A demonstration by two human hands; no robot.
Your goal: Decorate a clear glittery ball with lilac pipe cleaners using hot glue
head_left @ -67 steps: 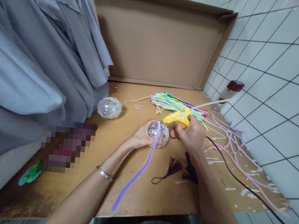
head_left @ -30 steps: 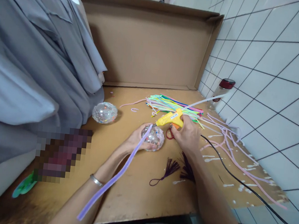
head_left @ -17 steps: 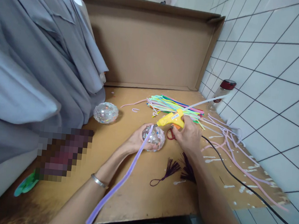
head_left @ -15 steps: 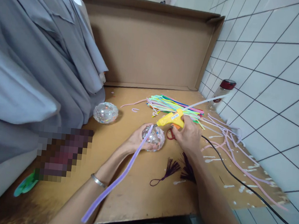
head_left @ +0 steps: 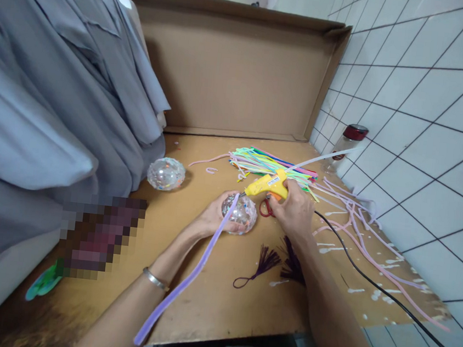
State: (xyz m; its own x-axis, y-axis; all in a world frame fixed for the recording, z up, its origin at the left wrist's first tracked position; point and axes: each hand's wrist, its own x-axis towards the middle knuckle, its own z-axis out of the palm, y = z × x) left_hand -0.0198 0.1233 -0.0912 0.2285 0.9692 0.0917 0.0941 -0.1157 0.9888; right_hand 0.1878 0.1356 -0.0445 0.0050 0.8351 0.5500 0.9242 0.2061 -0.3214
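Observation:
My left hand [head_left: 215, 216] is closed around a clear, decorated ball [head_left: 244, 214] above the table. A long purple fuzzy strip [head_left: 194, 272] runs from the top of the ball down over my left forearm. My right hand [head_left: 297, 209] grips a yellow glue gun [head_left: 267, 183], its nozzle at the ball's top beside the strip's end. A translucent glue stick [head_left: 319, 158] sticks out of the gun's back. Red-handled scissors [head_left: 267, 207] lie partly hidden by my right hand. Another similar ball [head_left: 166, 174] rests on the table to the left.
A pile of coloured strips [head_left: 271, 164] lies behind the gun. Dark tassels [head_left: 267, 260] are near my right forearm. A black cord [head_left: 354, 269] and loose pink strips [head_left: 358, 231] run rightward. A red-lidded jar [head_left: 345, 147] stands by the tiled wall; cardboard [head_left: 242, 72] stands behind.
The whole view has shifted slightly, so things appear a little further right. Both hands keep their holds, and the nozzle is still at the ball's top.

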